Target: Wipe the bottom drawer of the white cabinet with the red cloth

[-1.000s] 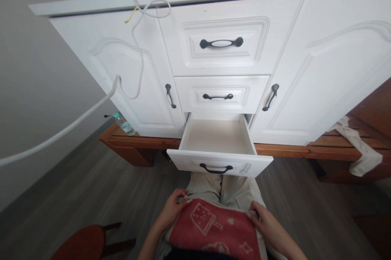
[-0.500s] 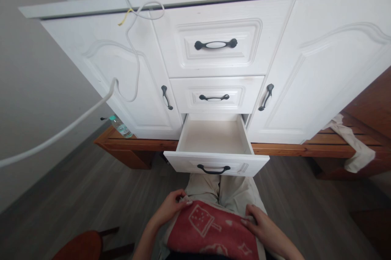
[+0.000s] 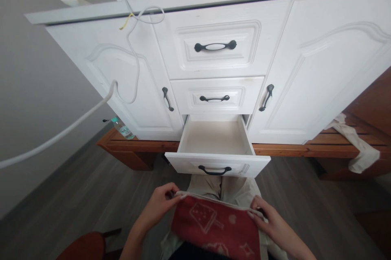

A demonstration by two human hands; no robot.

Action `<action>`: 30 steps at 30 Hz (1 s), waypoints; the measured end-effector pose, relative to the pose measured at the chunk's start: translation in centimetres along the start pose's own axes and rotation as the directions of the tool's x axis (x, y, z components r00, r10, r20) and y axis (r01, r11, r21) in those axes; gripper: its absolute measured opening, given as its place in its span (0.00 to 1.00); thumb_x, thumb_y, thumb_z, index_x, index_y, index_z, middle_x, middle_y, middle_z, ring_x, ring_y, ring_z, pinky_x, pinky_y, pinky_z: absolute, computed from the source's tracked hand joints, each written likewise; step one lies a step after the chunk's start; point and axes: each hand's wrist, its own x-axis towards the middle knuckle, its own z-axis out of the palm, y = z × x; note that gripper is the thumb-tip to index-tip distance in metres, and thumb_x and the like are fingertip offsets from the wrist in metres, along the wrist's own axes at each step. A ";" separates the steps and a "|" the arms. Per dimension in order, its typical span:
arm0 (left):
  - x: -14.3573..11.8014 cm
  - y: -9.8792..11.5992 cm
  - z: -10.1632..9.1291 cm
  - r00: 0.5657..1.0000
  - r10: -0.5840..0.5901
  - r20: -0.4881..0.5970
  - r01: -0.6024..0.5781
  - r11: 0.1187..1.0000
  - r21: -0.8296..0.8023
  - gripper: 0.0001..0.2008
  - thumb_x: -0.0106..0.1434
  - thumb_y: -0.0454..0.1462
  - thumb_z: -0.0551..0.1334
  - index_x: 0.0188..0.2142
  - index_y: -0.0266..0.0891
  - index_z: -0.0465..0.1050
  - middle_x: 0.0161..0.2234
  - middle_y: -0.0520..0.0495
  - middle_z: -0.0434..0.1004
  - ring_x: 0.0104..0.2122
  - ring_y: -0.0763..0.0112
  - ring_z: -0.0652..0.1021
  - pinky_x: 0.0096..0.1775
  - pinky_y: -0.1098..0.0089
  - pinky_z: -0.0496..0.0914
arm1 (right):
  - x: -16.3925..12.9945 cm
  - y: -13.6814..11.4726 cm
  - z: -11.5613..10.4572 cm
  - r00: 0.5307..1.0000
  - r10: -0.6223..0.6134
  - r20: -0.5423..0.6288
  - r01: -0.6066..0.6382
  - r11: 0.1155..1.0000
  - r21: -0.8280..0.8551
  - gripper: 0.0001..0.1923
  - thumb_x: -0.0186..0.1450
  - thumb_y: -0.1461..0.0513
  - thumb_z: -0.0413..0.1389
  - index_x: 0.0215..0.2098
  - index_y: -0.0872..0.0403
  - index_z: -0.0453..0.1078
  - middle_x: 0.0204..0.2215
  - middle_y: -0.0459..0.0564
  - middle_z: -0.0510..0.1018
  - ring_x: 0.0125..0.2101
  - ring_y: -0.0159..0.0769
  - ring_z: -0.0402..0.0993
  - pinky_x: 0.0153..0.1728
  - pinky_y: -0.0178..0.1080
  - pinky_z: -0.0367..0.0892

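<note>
We see a person in loose, pale beige trousers (image 3: 241, 188), the cloth matt and plain, with soft creases over both legs and a thin dark line where the two legs meet. At the bottom of our view we make out a small part of a black top (image 3: 195, 250), plain where it shows. We see that the left forearm (image 3: 132, 237) and right forearm (image 3: 293, 241) are bare, as are the left hand (image 3: 160, 205) and right hand (image 3: 269, 217).
</note>
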 end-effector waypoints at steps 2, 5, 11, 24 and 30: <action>-0.4 1.4 -0.9 0.997 0.031 -0.076 -0.032 0.999 -0.012 0.18 0.59 0.53 0.69 0.28 0.40 0.79 0.29 0.50 0.81 0.34 0.63 0.78 0.40 0.67 0.70 | 0.2 -1.0 -0.7 0.997 -0.018 -0.073 0.022 0.999 0.045 0.20 0.71 0.45 0.53 0.32 0.50 0.61 0.31 0.45 0.69 0.33 0.36 0.66 0.36 0.38 0.65; -0.8 2.9 -2.0 0.977 0.077 -0.199 -0.090 0.994 -0.055 0.16 0.57 0.52 0.71 0.29 0.42 0.82 0.31 0.48 0.85 0.35 0.62 0.81 0.41 0.67 0.74 | 0.6 -2.4 -1.8 0.973 -0.082 -0.216 0.108 0.988 0.114 0.21 0.68 0.44 0.57 0.30 0.50 0.63 0.31 0.46 0.70 0.33 0.36 0.68 0.36 0.37 0.67; -1.6 4.8 -3.0 0.903 0.150 -0.403 -0.213 0.970 -0.115 0.16 0.50 0.52 0.76 0.24 0.42 0.82 0.29 0.46 0.85 0.32 0.60 0.83 0.37 0.67 0.79 | 0.8 -4.7 -3.5 0.875 -0.094 -0.476 0.226 0.947 0.230 0.26 0.59 0.43 0.66 0.22 0.50 0.62 0.29 0.50 0.75 0.29 0.38 0.72 0.29 0.37 0.70; 0.2 4.3 4.1 0.967 -0.120 -0.226 0.002 0.886 -0.464 0.30 0.51 0.56 0.73 0.46 0.43 0.70 0.37 0.44 0.88 0.38 0.56 0.87 0.41 0.63 0.80 | 2.8 -3.5 1.2 0.734 0.385 -0.560 0.105 0.750 0.653 0.32 0.48 0.43 0.72 0.43 0.48 0.70 0.39 0.50 0.79 0.36 0.42 0.77 0.31 0.39 0.72; -1.3 4.7 11.1 0.986 0.114 -0.123 -0.143 0.956 -0.255 0.14 0.67 0.47 0.61 0.41 0.46 0.84 0.47 0.44 0.88 0.47 0.57 0.85 0.50 0.64 0.79 | 2.8 -5.9 6.2 0.886 0.251 -0.389 0.063 0.767 0.639 0.23 0.60 0.43 0.65 0.43 0.49 0.75 0.36 0.51 0.81 0.32 0.42 0.78 0.31 0.41 0.75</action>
